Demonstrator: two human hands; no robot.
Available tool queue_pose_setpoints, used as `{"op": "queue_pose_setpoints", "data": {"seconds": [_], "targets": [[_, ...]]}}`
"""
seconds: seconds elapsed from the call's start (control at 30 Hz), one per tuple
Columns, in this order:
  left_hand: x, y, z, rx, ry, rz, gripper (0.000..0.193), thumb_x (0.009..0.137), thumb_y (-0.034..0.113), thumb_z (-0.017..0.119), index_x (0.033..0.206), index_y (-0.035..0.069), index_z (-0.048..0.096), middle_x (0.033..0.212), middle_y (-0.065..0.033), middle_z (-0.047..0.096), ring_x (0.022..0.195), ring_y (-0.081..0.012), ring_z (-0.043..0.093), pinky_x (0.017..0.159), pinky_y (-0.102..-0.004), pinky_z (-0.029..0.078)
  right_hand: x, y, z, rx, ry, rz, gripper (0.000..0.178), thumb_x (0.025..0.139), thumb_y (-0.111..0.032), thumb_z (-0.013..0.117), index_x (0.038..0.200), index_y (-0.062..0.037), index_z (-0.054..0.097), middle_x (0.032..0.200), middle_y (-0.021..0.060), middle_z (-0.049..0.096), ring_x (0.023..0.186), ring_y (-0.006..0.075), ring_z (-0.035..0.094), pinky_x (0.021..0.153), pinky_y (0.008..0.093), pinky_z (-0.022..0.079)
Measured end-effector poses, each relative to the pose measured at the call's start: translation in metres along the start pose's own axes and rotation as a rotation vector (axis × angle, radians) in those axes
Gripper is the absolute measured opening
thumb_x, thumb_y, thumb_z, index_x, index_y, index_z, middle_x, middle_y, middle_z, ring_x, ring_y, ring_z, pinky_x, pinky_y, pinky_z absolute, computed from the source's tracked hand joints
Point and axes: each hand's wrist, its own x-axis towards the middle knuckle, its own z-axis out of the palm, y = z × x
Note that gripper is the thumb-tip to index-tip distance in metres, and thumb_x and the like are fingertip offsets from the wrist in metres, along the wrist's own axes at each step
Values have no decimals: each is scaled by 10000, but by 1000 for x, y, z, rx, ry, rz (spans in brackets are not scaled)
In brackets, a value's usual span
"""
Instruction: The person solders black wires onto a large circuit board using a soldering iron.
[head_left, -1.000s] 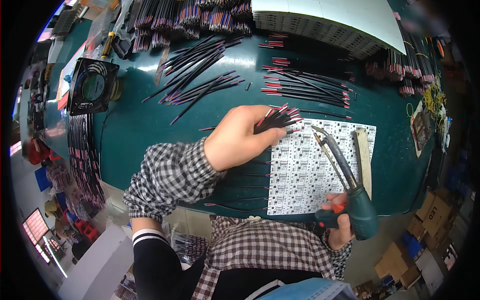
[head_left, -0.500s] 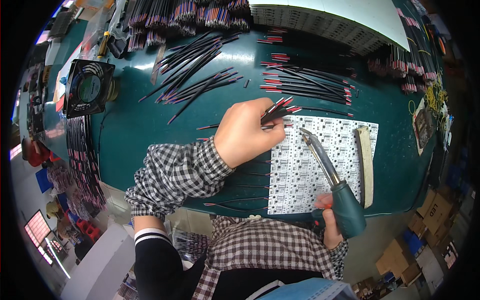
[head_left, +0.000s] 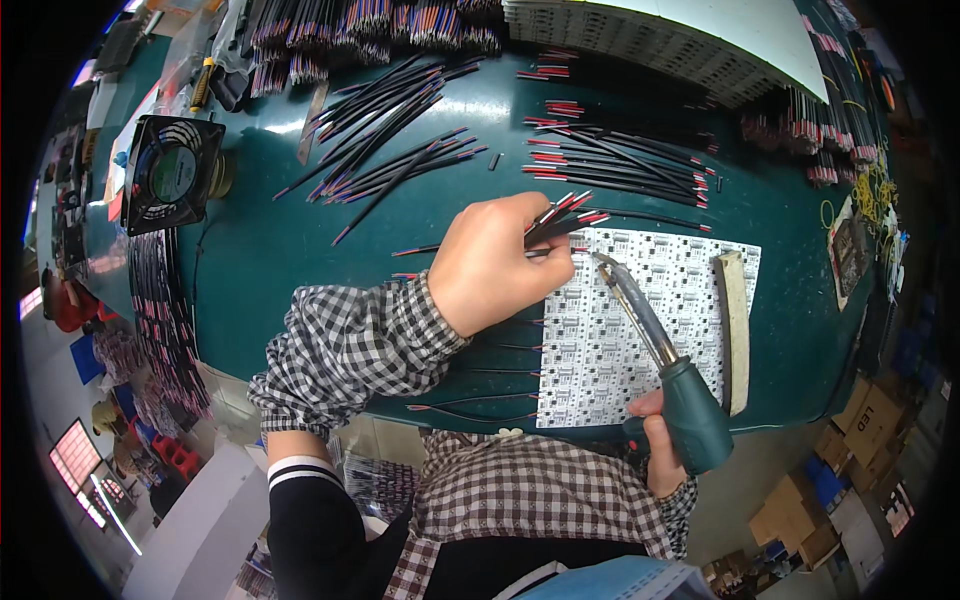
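Wire bunch, pinched in left hand, pointing right at far-left corner of circuit-board panel, near table's near edge; soldering iron, gripped in right hand, slanting toward it.

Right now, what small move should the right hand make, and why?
Perhaps the right hand should ease the soldering iron to the wire end beside the left hand: its tip appears very close, over the upper-left part of the white board, and the left hand grips black wires.

Glare whitens the glossy dark-green tabletop at far left; shadow lies under the flat white stacked panels; fisheye distortion bends outer edges toward black corners.
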Motion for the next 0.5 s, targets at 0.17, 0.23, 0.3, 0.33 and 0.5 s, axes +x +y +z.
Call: {"op": "queue_pose_setpoints", "data": {"seconds": [0.17,0.23,0.3,0.33,0.5], "targets": [[0,-2,1,10,-3,2,219,745,117,701,739,-47,556,610,-141,529,553,-138,451,550,-320,434,0,8,1,7,10,-39,398,807,-3,740,1166,51,576,931,117,717,882,192,686,833,340,542],[0,-1,1,15,-3,1,217,744,116,701,741,-48,558,611,-142,530,552,-139,454,550,-320,435,0,10,1,15,17,-40,391,807,-4,740,1160,50,580,924,117,718,879,191,686,833,341,542],[0,-1,1,20,-3,1,216,743,115,700,742,-49,560,612,-144,531,550,-140,457,550,-319,436,0,11,2,23,24,-41,384,807,-5,741,1154,49,585,918,118,719,877,191,685,833,342,541],[0,-1,1,18,0,5,217,743,114,701,741,-49,559,613,-146,533,549,-141,459,550,-319,436,0,11,2,15,27,-47,381,806,-10,745,1148,49,588,915,117,719,874,191,686,834,343,541],[0,-1,2,17,14,18,217,741,112,701,738,-49,557,615,-150,540,543,-149,465,548,-320,436,1,7,4,-7,34,-53,362,804,-22,755,1125,47,603,914,111,722,868,190,687,835,343,539]]}}
